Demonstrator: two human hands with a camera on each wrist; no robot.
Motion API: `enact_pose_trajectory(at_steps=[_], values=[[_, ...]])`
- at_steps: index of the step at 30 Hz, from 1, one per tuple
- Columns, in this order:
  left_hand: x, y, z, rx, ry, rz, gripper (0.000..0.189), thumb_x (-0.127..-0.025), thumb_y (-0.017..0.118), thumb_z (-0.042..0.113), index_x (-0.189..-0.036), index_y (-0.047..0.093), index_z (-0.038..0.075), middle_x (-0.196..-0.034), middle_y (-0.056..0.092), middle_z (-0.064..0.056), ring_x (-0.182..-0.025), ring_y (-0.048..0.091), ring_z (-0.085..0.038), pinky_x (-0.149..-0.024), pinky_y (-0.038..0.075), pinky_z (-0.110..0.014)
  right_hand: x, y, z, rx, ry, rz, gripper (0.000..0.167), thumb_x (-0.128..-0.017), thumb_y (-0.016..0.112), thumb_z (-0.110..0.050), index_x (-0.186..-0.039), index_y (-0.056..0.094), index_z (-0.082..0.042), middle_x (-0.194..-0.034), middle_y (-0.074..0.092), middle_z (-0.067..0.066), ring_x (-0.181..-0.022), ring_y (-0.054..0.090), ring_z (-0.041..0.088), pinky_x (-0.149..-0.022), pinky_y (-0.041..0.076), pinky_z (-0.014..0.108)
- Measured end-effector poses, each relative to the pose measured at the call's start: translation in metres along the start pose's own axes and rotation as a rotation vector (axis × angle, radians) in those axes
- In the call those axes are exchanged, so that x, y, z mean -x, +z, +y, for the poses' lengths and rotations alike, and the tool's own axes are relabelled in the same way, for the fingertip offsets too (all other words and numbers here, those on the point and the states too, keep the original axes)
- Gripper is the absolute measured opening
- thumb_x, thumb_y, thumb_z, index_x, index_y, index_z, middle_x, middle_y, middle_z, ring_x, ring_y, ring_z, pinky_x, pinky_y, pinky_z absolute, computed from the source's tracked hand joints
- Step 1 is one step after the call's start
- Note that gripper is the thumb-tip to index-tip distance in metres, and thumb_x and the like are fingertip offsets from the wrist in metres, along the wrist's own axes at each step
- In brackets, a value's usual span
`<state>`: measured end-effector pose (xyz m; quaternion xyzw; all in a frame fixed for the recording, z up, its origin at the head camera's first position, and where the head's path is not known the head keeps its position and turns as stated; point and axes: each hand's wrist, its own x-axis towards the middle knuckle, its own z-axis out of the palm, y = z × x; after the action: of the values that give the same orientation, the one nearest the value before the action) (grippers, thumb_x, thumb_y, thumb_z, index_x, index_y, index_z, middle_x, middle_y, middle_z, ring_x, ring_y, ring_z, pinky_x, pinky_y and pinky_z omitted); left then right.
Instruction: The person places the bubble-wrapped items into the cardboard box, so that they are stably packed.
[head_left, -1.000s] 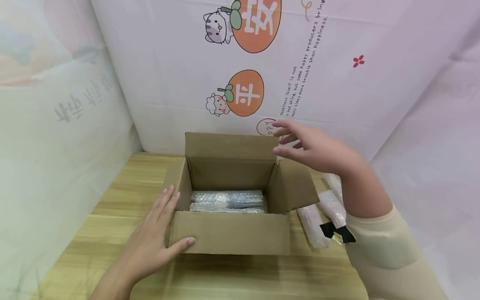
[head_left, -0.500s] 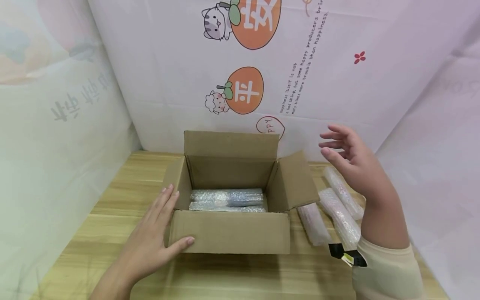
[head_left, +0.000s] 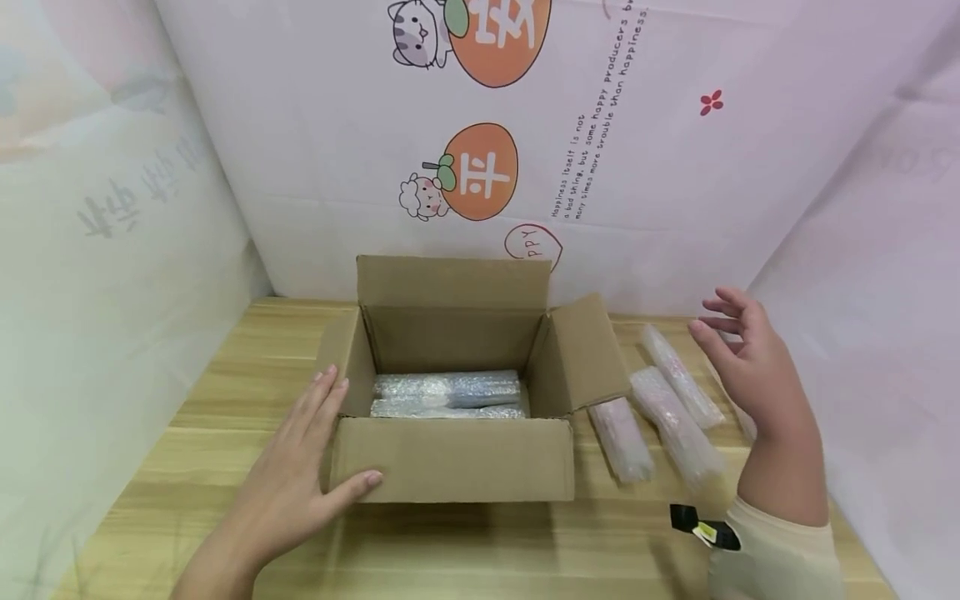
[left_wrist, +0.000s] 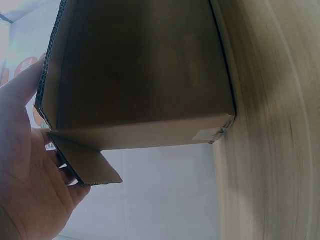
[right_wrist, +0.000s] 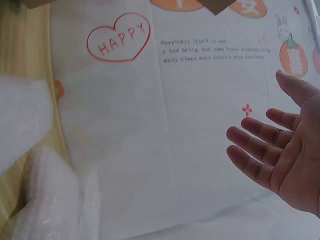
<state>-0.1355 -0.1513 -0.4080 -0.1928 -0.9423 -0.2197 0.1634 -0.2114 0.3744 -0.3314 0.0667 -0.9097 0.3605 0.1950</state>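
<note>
A wooden table (head_left: 465, 550) carries an open cardboard box (head_left: 450, 458) at its middle, flaps up, with printed backdrop sheets (head_left: 675, 167) close behind and on both sides. Inside the box two bubble-wrapped rolls (head_left: 447, 393) lie side by side along the floor against the near wall. Three more bubble-wrapped rolls (head_left: 663, 417) lie on the table just right of the box, roughly parallel and near one another, the closest one just beside the box's right flap (head_left: 581, 354). The left hand (head_left: 300, 475) rests flat on the table at the box's near left corner, fingers straight along the side wall and thumb across the front; the left wrist view shows the palm against the cardboard without any curl round it, so it steadies rather than grips. The right hand (head_left: 750, 367) hovers above the far end of the loose rolls, fingers spread and relaxed, holding nothing. The work appears to be at the packing stage, the box partly filled and the right hand over the next roll. Picking one up would call for lowering the hand and closing round the middle of a roll. The splayed right flap leans out over the path back to the box, so a roll would likely have to be lifted over it.
</note>
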Motion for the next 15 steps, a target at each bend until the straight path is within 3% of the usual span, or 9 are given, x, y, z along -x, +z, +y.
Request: enact_pose_trajectory(at_steps=[4,8,11,15], values=[[0.0,-0.001,-0.001,-0.004,-0.011,-0.007,0.107,-0.08,0.069,0.064,-0.159,0.01,0.024,-0.167,0.006,0.002,-0.153,0.009,-0.023,-0.122,0.021,-0.049,0.005,0.0,0.012,0.02,0.05,-0.011,0.067,-0.1,0.056,-0.033,-0.155,0.023,-0.014,-0.144,0.046,0.014,-0.115,0.048,-0.005,-0.082,0.036,0.004],[0.001,-0.001,-0.003,0.002,-0.007,-0.007,0.107,-0.079,0.07,0.063,-0.159,0.01,0.024,-0.167,0.005,0.002,-0.153,0.008,-0.023,-0.123,0.02,-0.048,0.008,0.004,0.017,0.044,0.103,-0.078,0.072,-0.1,0.052,-0.04,-0.157,0.017,-0.011,-0.148,0.041,0.019,-0.127,0.049,0.031,-0.094,0.047,0.041],[0.002,0.0,-0.003,0.003,-0.004,-0.007,0.107,-0.079,0.07,0.063,-0.159,0.01,0.024,-0.167,0.006,0.002,-0.153,0.008,-0.023,-0.123,0.019,-0.048,0.009,0.01,0.02,0.06,0.141,-0.155,0.078,-0.1,0.049,-0.048,-0.157,0.012,-0.01,-0.152,0.036,0.023,-0.13,0.043,0.048,-0.091,0.042,0.068],[0.001,0.001,-0.002,-0.006,-0.001,-0.004,0.107,-0.08,0.07,0.063,-0.159,0.01,0.024,-0.167,0.006,0.002,-0.153,0.009,-0.023,-0.124,0.018,-0.045,0.011,0.023,0.024,0.099,0.183,-0.251,0.082,-0.099,0.044,-0.057,-0.158,0.011,-0.011,-0.153,0.033,0.024,-0.132,0.04,0.049,-0.091,0.044,0.068]])
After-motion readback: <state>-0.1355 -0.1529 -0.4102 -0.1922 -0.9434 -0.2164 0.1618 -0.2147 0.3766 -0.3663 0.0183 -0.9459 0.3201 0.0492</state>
